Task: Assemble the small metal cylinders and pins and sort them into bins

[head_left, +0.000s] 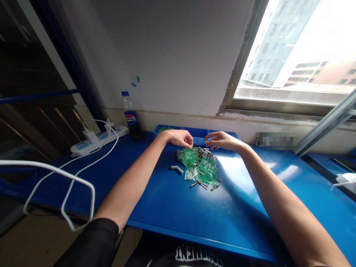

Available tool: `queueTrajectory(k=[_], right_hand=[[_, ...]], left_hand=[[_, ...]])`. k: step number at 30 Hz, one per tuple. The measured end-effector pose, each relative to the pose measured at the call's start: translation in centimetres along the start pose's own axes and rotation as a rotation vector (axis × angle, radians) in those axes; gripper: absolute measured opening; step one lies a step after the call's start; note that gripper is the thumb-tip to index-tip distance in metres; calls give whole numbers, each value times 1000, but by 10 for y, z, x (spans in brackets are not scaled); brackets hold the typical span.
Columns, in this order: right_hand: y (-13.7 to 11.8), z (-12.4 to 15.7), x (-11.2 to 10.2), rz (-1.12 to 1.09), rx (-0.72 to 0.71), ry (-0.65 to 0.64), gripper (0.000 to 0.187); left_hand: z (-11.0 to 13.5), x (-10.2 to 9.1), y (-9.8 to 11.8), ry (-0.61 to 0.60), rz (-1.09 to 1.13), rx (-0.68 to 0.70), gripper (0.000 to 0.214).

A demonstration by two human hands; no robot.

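A heap of small green transparent bags (200, 165) with small metal parts lies on the blue table (172, 207). Several loose metal pieces (177, 169) lie around the heap. My left hand (180, 138) hovers over the heap's far left edge, fingers curled down in a pinch; what it holds is too small to make out. My right hand (219, 141) is just right of it, fingers bent towards the left hand and close above the far side of the bags. The two hands nearly touch.
Blue bins (198, 132) stand behind the hands against the wall. A cola bottle (131, 115) and a white power strip (97, 141) with white cables (72, 178) are at the far left. A window is at the upper right.
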State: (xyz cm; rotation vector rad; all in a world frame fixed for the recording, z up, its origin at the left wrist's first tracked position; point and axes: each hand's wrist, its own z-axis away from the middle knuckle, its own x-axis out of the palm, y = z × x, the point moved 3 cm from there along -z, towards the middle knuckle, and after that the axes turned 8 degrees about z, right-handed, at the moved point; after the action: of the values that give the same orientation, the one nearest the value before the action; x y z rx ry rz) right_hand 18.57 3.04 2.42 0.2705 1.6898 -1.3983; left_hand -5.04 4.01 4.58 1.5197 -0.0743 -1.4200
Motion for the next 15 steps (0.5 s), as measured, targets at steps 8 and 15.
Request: queueTrajectory(k=[8,15], right_hand=[[-5,11,3,-350,28,-159,55],[-13,13,4,-335,-9,-165,47]], left_hand=[[4,-8,6,203,232,110,35],[1,-7,8,322,256,130,30]])
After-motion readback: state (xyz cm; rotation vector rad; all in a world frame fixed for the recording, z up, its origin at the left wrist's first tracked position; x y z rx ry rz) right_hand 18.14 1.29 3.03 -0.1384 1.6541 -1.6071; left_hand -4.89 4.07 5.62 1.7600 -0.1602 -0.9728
